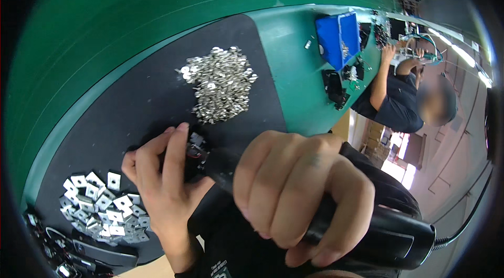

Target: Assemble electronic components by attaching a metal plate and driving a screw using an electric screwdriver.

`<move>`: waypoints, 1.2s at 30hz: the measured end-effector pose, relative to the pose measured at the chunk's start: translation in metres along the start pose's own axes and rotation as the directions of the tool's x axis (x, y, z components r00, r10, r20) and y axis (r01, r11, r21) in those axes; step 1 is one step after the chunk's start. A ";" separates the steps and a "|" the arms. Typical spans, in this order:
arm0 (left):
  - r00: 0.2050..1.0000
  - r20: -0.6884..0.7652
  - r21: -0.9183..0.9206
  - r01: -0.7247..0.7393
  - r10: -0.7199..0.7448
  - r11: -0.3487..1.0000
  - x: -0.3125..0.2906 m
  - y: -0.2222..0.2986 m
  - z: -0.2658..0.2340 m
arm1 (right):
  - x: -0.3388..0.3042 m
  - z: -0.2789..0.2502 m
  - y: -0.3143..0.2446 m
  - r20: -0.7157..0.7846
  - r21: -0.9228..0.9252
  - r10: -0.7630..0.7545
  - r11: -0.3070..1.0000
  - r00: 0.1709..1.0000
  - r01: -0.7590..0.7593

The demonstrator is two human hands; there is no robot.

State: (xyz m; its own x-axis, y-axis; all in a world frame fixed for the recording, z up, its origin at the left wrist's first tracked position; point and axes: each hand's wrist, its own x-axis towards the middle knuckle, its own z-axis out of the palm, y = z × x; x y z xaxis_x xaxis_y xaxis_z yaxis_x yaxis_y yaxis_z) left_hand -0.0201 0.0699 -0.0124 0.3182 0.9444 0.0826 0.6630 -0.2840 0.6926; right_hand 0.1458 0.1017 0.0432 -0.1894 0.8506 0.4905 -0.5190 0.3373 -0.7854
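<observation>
In the head view, the right hand (302,189) wraps tightly around a thick black corded power tool (396,238), its nose beside a small black part with red wire (195,151) held within the half-curled left hand (163,186). Beyond the hands, small silver metal pieces (223,89) lie heaped; square silver plates with holes (102,205) lie left.

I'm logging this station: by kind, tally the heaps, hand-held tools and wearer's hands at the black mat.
Heap of small silver fasteners: 1
Heap of square metal plates: 1
Corded black tool: 1
Wearer's hands: 2 (left hand, right hand)
Total: 5
</observation>
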 end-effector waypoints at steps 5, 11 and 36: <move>1.000 -0.005 0.013 0.021 -0.020 1.000 -0.003 0.002 0.002 | 0.031 -0.017 -0.002 0.373 0.031 0.015 0.999 0.928 -0.029; 0.999 0.006 -0.006 0.033 -0.033 0.999 -0.002 0.000 0.001 | 0.023 -0.012 0.005 0.314 0.062 -0.017 0.998 0.949 -0.002; 0.994 0.105 -0.064 0.051 -0.044 0.997 0.002 0.003 -0.013 | 0.005 -0.002 -0.001 0.362 0.055 0.106 0.989 0.926 -0.135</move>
State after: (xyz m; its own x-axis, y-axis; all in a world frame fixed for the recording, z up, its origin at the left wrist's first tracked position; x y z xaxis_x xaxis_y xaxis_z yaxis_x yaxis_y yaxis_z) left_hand -0.0263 0.0736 -0.0012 0.3581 0.9334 -0.0233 0.6337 -0.2247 0.7402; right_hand 0.1473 0.1066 0.0455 -0.5319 0.6777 0.5078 -0.5340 0.1970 -0.8222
